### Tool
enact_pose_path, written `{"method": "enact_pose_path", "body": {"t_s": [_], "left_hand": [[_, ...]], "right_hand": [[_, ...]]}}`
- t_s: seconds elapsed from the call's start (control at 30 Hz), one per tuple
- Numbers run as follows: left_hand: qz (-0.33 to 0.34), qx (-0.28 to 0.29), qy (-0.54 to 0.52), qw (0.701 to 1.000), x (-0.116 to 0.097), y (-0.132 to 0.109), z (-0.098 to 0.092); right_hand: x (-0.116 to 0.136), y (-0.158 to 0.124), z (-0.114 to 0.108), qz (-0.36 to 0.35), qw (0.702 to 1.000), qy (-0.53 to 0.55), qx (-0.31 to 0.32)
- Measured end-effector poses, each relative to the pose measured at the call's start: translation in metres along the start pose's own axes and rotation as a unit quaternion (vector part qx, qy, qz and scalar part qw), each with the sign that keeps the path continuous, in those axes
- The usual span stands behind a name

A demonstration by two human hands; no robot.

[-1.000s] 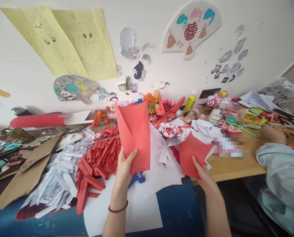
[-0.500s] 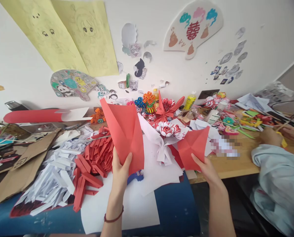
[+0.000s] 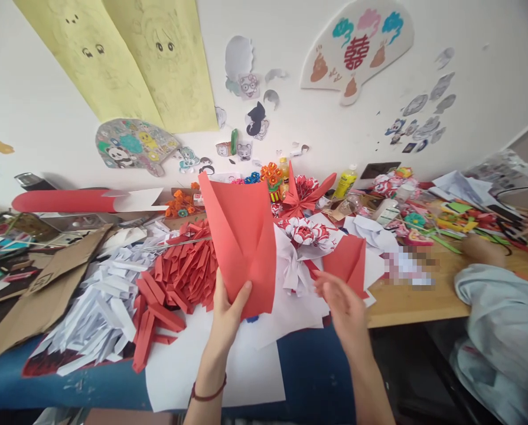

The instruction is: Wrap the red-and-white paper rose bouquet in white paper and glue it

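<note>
My left hand (image 3: pixel 231 304) grips a large creased red paper sheet (image 3: pixel 246 236) by its lower edge, thumb in front, holding it upright above the table. My right hand (image 3: pixel 341 301) is raised with its fingers apart and holds nothing. Just behind it a smaller folded red paper piece (image 3: pixel 351 262) lies on white paper. A bouquet of red-and-white paper flowers (image 3: pixel 306 232) wrapped in white sits between and beyond my hands. To the left are a heap of folded red paper strips (image 3: pixel 184 265) and a heap of white strips (image 3: pixel 100 307).
A white sheet (image 3: pixel 215 378) lies on the blue cover (image 3: pixel 312 366) in front. Cardboard (image 3: pixel 51 283) and a red roll (image 3: pixel 64 201) are at left. At right, another person's sleeve (image 3: pixel 498 301) rests by the wooden table edge (image 3: pixel 406 316); craft scraps and a yellow bottle (image 3: pixel 346 182) stand along the wall.
My right hand has let go of the smaller red paper, which now lies on the table, and has moved left. My left hand with the large sheet has shifted slightly right.
</note>
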State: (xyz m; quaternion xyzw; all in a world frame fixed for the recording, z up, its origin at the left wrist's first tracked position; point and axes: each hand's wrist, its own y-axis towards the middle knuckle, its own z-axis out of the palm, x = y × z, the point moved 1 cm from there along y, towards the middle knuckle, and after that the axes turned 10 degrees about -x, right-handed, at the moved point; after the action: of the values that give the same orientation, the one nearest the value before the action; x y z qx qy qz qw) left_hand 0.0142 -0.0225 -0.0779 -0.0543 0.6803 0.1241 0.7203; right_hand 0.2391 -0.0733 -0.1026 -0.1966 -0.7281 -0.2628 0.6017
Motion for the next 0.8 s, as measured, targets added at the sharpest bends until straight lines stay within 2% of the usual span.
{"method": "enact_pose_path", "body": {"t_s": [0.07, 0.1, 0.13, 0.17, 0.23, 0.33, 0.4, 0.53, 0.6, 0.73, 0.8], "left_hand": [[-0.01, 0.021, -0.028, 0.999, 0.002, -0.004, 0.003], [-0.015, 0.034, -0.042, 0.998, 0.005, -0.004, 0.004], [-0.021, 0.048, -0.052, 0.997, 0.01, -0.003, 0.004], [-0.023, 0.055, -0.054, 0.997, 0.016, 0.0, 0.004], [-0.009, 0.052, -0.018, 0.998, 0.03, 0.006, 0.001], [0.052, 0.013, 0.107, 0.993, 0.044, 0.009, -0.004], [0.079, 0.005, 0.153, 0.985, 0.046, 0.006, -0.006], [0.11, -0.021, 0.167, 0.98, 0.039, -0.004, -0.002], [0.123, -0.051, 0.179, 0.975, 0.037, -0.007, 0.002], [0.147, -0.127, 0.228, 0.954, 0.04, -0.011, 0.008], [0.164, -0.156, 0.24, 0.944, 0.043, -0.013, 0.01]], "right_hand": [[0.014, -0.005, 0.036, 0.019, 0.973, 0.135, 0.184], [0.017, -0.005, 0.052, 0.017, 0.956, 0.182, 0.229], [0.018, -0.004, 0.068, 0.02, 0.946, 0.21, 0.246], [0.017, -0.002, 0.081, 0.03, 0.947, 0.216, 0.238], [0.01, 0.0, 0.102, 0.042, 0.966, 0.184, 0.175], [-0.002, -0.003, 0.117, -0.005, 0.988, 0.093, 0.122], [-0.005, -0.008, 0.119, -0.045, 0.991, 0.063, 0.106], [-0.004, -0.017, 0.116, -0.085, 0.994, 0.036, 0.055], [-0.004, -0.02, 0.113, -0.09, 0.995, 0.007, 0.042], [-0.005, -0.025, 0.109, -0.122, 0.989, -0.047, 0.062], [-0.004, -0.027, 0.106, -0.175, 0.981, -0.089, 0.008]]}}
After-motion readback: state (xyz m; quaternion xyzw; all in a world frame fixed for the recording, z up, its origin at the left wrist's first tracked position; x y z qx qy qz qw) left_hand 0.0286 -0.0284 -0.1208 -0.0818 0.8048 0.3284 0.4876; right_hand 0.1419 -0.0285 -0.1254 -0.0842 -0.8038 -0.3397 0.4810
